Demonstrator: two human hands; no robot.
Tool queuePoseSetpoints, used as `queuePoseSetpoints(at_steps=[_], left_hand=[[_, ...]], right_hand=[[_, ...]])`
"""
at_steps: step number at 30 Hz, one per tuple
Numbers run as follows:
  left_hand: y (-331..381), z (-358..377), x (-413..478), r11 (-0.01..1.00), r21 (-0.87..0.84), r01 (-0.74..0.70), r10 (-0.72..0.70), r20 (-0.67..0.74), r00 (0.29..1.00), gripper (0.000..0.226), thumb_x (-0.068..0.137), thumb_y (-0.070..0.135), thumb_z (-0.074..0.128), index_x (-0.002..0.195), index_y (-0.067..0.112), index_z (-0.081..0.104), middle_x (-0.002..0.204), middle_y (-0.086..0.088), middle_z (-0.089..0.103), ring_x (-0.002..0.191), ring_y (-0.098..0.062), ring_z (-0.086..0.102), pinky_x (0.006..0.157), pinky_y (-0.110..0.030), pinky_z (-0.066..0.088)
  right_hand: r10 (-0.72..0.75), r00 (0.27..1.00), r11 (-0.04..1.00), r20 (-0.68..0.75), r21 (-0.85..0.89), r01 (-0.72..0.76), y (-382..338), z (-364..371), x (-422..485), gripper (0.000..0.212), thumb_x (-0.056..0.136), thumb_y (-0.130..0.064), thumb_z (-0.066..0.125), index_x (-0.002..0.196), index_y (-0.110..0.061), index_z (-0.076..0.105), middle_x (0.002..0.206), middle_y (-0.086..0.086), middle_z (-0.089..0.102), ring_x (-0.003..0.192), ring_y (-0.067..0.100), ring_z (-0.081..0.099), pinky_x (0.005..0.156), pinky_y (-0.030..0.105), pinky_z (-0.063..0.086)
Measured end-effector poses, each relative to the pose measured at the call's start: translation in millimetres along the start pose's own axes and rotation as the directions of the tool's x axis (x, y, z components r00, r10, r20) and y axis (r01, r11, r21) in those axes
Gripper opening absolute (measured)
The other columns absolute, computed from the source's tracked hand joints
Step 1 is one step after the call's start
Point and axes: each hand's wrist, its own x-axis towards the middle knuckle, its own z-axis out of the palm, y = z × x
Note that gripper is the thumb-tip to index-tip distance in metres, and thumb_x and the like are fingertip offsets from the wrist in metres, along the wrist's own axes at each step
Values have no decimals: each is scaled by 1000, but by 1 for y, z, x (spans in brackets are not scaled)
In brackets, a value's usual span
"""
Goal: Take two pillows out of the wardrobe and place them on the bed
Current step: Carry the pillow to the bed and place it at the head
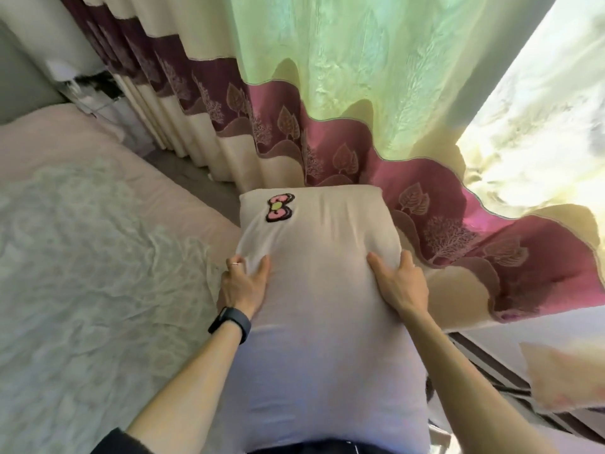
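To my left lies the bed (82, 257), covered by a pale pink quilted spread (108, 322) with a faint whitish floral pattern and soft creases across it. A flat pinkish fold of the same bedding (65, 132) sits at its far end, against the grey headboard (19, 80). Between the bed's edge and the curtain runs a narrow strip of grey floor (196, 181).

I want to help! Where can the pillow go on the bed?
The bed is bare all along the left of the pillow, up to the headboard. The right is crowded: the curtain hangs close against the pillow.
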Motion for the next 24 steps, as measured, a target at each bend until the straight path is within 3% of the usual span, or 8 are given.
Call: queuePoseSetpoints(at_steps=[8,16,24], left_hand=[[61,16,101,977,-79,198,-212,-260,942,67,84,66,58,127,16,46,130,-14,58,108,-35,59,76,-33,41],[112,5,141,913,-284,292,-397,-457,796,69,87,65,54,133,15,43,137,-12,54,118,-33,56,84,-33,42],[125,-40,181,845,-444,299,-522,-557,646,69,86,65,55,132,16,42,134,-11,56,110,-32,58,81,-32,42]], right_hand=[[-242,946,964,214,-59,260,-120,32,159,66,83,-70,53,126,-20,48,122,15,59,115,39,55,95,49,44],[-511,768,810,386,-81,580,-262,50,244,71,81,-74,50,128,-21,46,121,14,57,107,40,58,85,47,45],[-635,588,692,501,32,721,-369,100,258,75,79,-76,50,133,-24,43,121,12,55,109,39,57,88,49,45]])
